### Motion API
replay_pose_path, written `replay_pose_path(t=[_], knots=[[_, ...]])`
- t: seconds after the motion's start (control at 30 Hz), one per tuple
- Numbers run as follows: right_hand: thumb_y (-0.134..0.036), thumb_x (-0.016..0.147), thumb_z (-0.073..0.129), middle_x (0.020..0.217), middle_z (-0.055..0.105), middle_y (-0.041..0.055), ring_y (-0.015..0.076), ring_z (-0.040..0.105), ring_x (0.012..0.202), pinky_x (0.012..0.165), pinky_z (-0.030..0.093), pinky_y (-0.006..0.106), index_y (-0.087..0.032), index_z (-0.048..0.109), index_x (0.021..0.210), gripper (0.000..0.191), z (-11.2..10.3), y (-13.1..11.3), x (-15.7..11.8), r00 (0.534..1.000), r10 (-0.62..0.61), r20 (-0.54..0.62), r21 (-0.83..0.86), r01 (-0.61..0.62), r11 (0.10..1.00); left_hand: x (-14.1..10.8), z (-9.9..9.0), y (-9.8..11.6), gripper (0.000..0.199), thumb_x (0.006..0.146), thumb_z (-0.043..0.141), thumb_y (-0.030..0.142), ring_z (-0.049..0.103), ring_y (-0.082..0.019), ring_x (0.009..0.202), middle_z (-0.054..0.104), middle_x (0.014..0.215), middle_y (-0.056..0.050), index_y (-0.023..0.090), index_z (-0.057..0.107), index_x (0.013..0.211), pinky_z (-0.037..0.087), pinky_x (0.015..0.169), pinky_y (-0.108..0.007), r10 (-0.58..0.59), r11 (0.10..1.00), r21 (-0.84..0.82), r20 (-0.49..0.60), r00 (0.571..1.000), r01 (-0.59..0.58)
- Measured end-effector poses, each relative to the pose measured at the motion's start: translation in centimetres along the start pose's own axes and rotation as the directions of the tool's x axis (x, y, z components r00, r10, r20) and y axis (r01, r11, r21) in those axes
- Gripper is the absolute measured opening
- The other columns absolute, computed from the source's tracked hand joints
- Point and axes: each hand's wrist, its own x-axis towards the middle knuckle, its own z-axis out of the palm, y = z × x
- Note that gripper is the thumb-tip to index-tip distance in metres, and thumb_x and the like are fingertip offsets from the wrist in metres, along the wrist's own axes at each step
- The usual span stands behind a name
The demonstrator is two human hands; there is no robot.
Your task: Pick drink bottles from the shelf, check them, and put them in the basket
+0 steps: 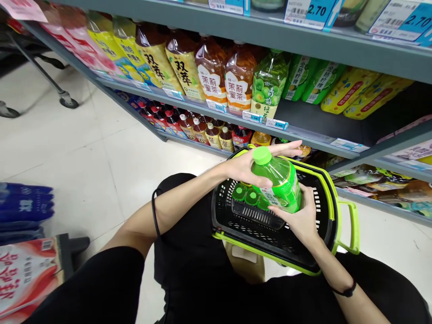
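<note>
A large green bottle (281,184) with a bright green cap is tilted over a black basket (270,247) with a lime-green rim. My right hand (303,216) is wrapped round its lower end. At the neck and shoulder of the bottle, my left hand (246,166) rests with the thumb on the near side and the other fingers stretched out past it, apart from the thumb. Several green-capped bottles (252,196) lie inside the basket at its left, beside a folded black part. The basket sits between my knees.
Ahead, a grey shelf (303,137) holds rows of drinks, with smaller bottles (199,128) below. Blue packs (25,202) and a red-and-white carton (29,274) stand at left. Cart wheels (69,100) show at upper left.
</note>
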Motion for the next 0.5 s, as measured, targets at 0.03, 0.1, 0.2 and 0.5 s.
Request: replay_pose_path(t=[0.03,0.1,0.2,0.5], knots=[[-0.062,0.061,0.097,0.115,0.056,0.0071,0.0298,0.060,0.106,0.094,0.051,0.049,-0.020,0.059,0.129,0.088,0.0,0.0,0.0,1.000,0.019,0.003,0.009,-0.019,1.000,0.0,0.1,0.0,0.103,0.073,0.087,0.055,0.029,-0.040,0.158,0.039,0.166,-0.018,0.024,0.043,0.161,0.037,0.124,-0.053,-0.013,1.000,-0.017,-0.013,1.000,0.013],[-0.060,0.058,0.098,0.117,0.059,0.0086,0.0316,0.061,0.108,0.097,0.051,0.051,-0.020,0.059,0.127,0.089,0.2,-0.2,0.0,0.997,0.079,0.023,0.053,-0.081,0.995,0.1,0.1,-0.1,0.094,0.075,0.086,0.054,0.037,-0.040,0.154,0.044,0.163,-0.018,0.023,0.050,0.157,0.040,0.121,-0.054,-0.044,0.998,-0.042,-0.046,0.998,0.042],[-0.053,0.054,0.101,0.119,0.066,0.0107,0.0337,0.065,0.110,0.100,0.052,0.053,-0.020,0.060,0.124,0.088,0.5,-0.5,-0.1,0.958,0.256,0.130,0.216,-0.280,0.936,0.2,0.2,-0.6,0.070,0.083,0.080,0.049,0.053,-0.037,0.143,0.052,0.158,-0.017,0.022,0.062,0.145,0.046,0.117,-0.051,-0.083,0.996,-0.052,-0.131,0.988,0.077],[-0.043,0.048,0.104,0.106,0.080,0.0104,0.0358,0.075,0.097,0.092,0.063,0.051,-0.020,0.072,0.110,0.074,0.7,-1.3,-0.7,0.768,0.470,0.434,0.466,-0.638,0.613,0.5,0.4,-2.2,0.049,0.089,0.073,0.043,0.062,-0.032,0.133,0.065,0.143,-0.014,0.021,0.069,0.133,0.047,0.115,-0.047,-0.197,0.965,-0.226,-0.304,0.932,0.130]])
